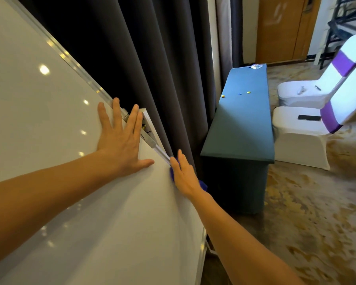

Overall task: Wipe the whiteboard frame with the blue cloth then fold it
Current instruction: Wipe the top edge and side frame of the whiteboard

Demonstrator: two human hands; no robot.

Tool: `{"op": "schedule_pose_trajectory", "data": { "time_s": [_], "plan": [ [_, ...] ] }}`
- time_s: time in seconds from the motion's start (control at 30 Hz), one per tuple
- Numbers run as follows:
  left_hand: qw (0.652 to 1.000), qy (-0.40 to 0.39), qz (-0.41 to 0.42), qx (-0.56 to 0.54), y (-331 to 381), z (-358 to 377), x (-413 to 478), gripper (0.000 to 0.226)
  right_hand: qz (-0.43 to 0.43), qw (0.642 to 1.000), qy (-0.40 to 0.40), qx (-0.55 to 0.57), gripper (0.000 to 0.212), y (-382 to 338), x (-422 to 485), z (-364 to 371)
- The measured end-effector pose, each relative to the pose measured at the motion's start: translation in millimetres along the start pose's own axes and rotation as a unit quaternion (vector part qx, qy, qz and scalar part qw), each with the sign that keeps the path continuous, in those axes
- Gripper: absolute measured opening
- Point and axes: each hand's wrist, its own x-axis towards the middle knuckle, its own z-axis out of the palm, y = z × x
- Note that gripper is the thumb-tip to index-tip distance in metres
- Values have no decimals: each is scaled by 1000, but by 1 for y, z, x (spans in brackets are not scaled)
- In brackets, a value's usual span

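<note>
The white glossy whiteboard [49, 124] fills the left half of the view, tilted, with a silver metal frame [78, 68] along its upper right edge. My left hand [119, 138] lies flat on the board with fingers spread, fingertips at the frame and a small tray. My right hand [183, 173] presses the blue cloth [202, 185] against the frame edge lower down. Most of the cloth is hidden under the palm; only blue bits show at the fingers and wrist.
Dark grey curtains [152, 58] hang right behind the board. A long table with a teal cover [240, 124] stands to the right with small coloured bits on it. Two white-covered chairs with purple bands [308, 120] sit beyond it. Patterned carpet [306, 223] covers the floor.
</note>
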Motion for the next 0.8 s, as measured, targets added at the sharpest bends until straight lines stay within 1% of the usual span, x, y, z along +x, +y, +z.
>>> {"op": "schedule_pose_trajectory", "data": {
  "time_s": [0.03, 0.1, 0.13, 0.17, 0.2, 0.27, 0.37, 0.4, 0.43, 0.47, 0.53, 0.57, 0.63, 0.67, 0.7, 0.77, 0.8],
  "plan": [
    [1000, 2, -6, -1, 3, -1, 0, 122, -48, 999, 17, 11, 68, -15, 0, 8],
    [1000, 4, -13, -15, 8, -3, 0, 121, -144, 987, 55, -38, 58, -37, 1, 22],
    [1000, 8, -12, -25, 10, -3, 0, 121, -164, 981, 79, -68, 54, -39, 1, 28],
    [999, 10, -6, -32, 13, -1, -2, 119, -160, 980, 98, -68, 53, -33, 1, 29],
    [999, 9, 4, -36, 17, 1, -5, 118, -141, 983, 108, -43, 53, -22, -1, 26],
    [999, 0, 28, -38, 30, 6, -15, 116, -82, 990, 113, -7, 50, 18, -7, 16],
    [998, -18, 49, -32, 51, 14, -30, 114, 21, 992, 86, -86, 37, 68, -13, 0],
    [998, -19, 51, -27, 56, 16, -32, 113, 29, 988, 95, -119, 32, 72, -13, 0],
    [998, -20, 51, -21, 59, 17, -32, 112, 14, 984, 103, -147, 31, 68, -10, 4],
    [998, -23, 52, -14, 61, 16, -33, 113, -7, 981, 112, -159, 36, 58, -7, 10],
    [998, -31, 57, -6, 64, 14, -33, 114, -39, 987, 141, -64, 47, 24, -8, 22],
    [998, -33, 59, -1, 66, 13, -32, 115, -69, 985, 154, -26, 51, 13, -8, 28],
    [997, -36, 62, 10, 69, 12, -31, 116, -134, 979, 146, -45, 54, 13, -12, 32],
    [997, -39, 65, 12, 69, 12, -30, 116, -143, 979, 133, -56, 55, 27, -12, 27],
    [997, -42, 68, 13, 69, 12, -29, 116, -121, 982, 121, -79, 55, 45, -10, 21],
    [996, -44, 74, 14, 68, 14, -28, 116, -23, 985, 81, -148, 52, 87, -5, 9],
    [996, -45, 75, 14, 66, 15, -28, 115, 16, 980, 53, -192, 50, 102, -6, 3]
  ]
}}
